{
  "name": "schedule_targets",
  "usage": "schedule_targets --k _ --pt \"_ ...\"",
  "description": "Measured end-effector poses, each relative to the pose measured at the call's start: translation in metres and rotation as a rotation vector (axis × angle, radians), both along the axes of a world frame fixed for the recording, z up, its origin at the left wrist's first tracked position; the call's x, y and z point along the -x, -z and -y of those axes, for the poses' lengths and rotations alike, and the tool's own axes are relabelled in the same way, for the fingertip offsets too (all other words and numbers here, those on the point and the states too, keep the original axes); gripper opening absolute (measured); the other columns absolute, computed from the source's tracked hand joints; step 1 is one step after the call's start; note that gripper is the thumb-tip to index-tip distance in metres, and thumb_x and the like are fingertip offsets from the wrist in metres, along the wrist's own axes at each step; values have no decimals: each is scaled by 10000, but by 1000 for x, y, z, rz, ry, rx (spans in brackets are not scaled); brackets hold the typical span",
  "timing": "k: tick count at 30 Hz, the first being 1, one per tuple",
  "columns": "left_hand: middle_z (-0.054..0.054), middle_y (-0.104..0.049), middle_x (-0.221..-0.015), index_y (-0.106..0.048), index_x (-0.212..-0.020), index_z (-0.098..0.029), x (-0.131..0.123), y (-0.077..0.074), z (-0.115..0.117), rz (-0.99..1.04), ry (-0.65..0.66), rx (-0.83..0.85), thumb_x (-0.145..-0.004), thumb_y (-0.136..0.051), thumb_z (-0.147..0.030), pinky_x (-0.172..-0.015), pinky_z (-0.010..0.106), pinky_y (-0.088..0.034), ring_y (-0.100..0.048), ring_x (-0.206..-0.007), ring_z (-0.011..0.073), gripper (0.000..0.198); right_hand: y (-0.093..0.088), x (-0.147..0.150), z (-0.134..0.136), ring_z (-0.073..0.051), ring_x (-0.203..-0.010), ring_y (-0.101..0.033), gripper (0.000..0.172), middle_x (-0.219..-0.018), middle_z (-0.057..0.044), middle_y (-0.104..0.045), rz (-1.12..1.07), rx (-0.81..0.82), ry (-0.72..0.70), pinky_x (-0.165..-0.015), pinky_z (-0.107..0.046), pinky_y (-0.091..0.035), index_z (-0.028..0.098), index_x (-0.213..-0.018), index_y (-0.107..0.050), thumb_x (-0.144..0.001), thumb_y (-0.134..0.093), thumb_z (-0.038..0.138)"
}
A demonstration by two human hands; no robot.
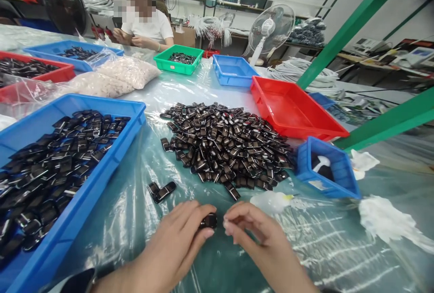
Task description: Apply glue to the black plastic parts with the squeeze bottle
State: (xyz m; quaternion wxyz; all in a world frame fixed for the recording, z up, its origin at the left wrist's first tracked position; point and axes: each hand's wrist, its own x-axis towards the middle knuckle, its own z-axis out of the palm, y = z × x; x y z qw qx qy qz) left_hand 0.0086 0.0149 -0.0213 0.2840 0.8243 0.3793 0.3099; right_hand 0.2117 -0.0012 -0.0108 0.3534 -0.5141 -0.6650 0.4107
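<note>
My left hand [181, 238] is closed on a small glossy black plastic piece [209, 220], pinched between thumb and fingers so that only its end shows. Just to the right, apart from that piece, my right hand [259, 234] has its thumb and fingertips drawn together in a pinch. Whatever lies between those fingertips, if anything, is too small to make out. Beyond both hands spreads a large pile of similar black pieces [227, 144] with shiny bands. Two loose black pieces [161, 191] lie on the plastic sheet ahead of my left hand.
A blue tray [118, 157] of black pieces stands left. To the right are a red tray [294, 107], a small blue bin [307, 162], a translucent bottle [271, 201] and crumpled white tissue [389, 220]. A green post [383, 134] rises there. A person [145, 28] sits opposite.
</note>
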Motion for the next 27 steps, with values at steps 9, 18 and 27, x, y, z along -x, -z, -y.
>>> schedule_targets --k 9,18,27 --pt "46 -627 -851 -481 -1222 -198 -1 2 -3 -59 106 -205 -1066 -245 -363 -631 301 -483 -593 -707 192 327 -6 6 4 -113 -667 -707 262 -692 26 -698 -593 548 -22 -655 -230 -552 205 -791 -553 -826 -720 403" --pt "42 -638 -824 -485 -1181 -175 -4 -7 -5 -62 177 -215 -1069 -219 -356 -577 291 -490 -578 -654 173 340 -9 7 5 -45 -660 -654 258 -691 62 -623 -850 728 -25 -676 -152 -498 179 -765 -596 -770 -798 340" --pt "38 -633 -756 -520 -1185 -108 -4 -6 -2 -21 227 -354 -1074 -263 -286 -558 276 -473 -544 -634 165 331 14 16 10 -75 -609 -631 460 -714 53 -600 -895 786 -148 -587 -194 -509 203 -813 -511 -657 -849 472"
